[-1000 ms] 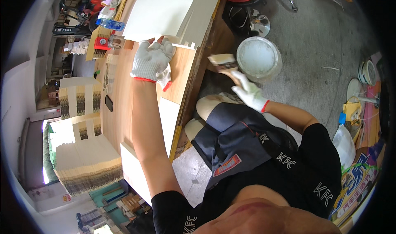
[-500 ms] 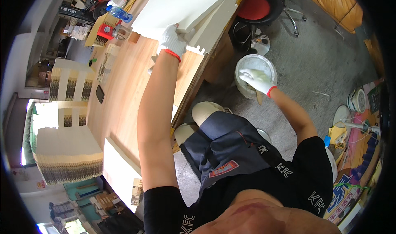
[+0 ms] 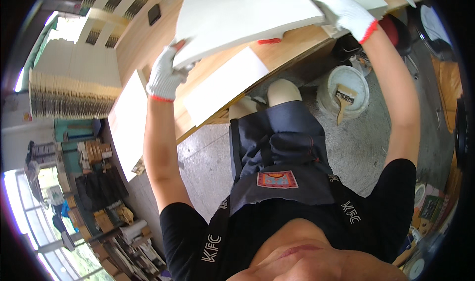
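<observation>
"What is the worker at the wooden table (image 3: 129, 46) handling?"

"A thick stack of white sheets (image 3: 247, 18), spread between two white knit gloves with red cuffs. The left hand (image 3: 164, 78) grasps its near left corner, thumb on top, fingers curled beneath, so that the corner sits inside the grip."

"And the other side?"

"The right hand (image 3: 342, 11) is at the stack's right end, fingers laid over the top face. I can't tell from here whether the thumb closes underneath. The stack itself is over the table, its near edge roughly following the table's near edge."

"Anything beneath it?"

"A red strip (image 3: 269, 41) peeks out below the stack's near edge. Closer to us, a flat white sheet (image 3: 228, 84) lies along the table's near edge."

"What else surrounds the scene?"

"A second white stack (image 3: 373, 1) sits toward the table's right end, just beyond the right hand. A dark phone (image 3: 154, 14) lies toward the far edge, and a tall pile of cream boards (image 3: 71, 63) rises by the left edge. On the floor, off the table's near edge, stands a whitish bucket (image 3: 325, 94), a wide brush (image 3: 345, 98) resting across its top."
</observation>
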`<move>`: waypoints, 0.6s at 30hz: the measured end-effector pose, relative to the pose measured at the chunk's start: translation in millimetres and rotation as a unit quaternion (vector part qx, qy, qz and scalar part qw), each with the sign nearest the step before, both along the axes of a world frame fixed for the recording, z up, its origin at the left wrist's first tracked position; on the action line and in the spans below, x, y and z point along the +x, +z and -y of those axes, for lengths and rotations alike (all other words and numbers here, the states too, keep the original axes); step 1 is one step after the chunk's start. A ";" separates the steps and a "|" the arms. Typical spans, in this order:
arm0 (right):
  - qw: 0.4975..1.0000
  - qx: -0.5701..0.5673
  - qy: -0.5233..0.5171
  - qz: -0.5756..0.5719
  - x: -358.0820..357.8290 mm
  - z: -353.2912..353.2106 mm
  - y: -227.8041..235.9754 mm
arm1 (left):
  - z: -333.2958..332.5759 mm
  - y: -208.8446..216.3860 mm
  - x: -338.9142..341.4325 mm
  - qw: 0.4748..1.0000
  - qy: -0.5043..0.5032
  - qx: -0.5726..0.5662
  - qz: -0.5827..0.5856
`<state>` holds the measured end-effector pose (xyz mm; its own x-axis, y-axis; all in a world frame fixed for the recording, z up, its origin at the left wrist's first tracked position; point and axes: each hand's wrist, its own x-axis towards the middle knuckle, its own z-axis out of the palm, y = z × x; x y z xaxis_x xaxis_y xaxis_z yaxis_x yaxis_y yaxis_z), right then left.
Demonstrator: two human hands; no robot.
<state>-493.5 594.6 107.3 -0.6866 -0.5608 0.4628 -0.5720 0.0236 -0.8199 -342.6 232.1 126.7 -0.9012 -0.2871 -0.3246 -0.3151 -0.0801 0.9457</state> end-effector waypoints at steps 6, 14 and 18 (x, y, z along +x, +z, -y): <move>0.932 0.311 -0.160 0.097 18.9 125.1 -65.3 | 72.0 -74.8 69.8 0.992 0.123 0.029 0.028; 0.919 0.369 -0.047 -0.130 -16.4 128.6 -137.7 | 79.0 -121.6 85.6 0.974 0.080 -0.209 0.031; 0.893 0.415 -0.151 -0.083 42.2 124.5 -77.4 | 31.7 -113.4 118.4 0.798 0.111 -0.590 0.039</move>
<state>-451.3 470.1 29.8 -0.8255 -0.5584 0.0824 -0.5481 0.7583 -0.3530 -224.2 200.4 13.3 -0.7757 -0.5843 0.2388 -0.4783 0.7909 0.3817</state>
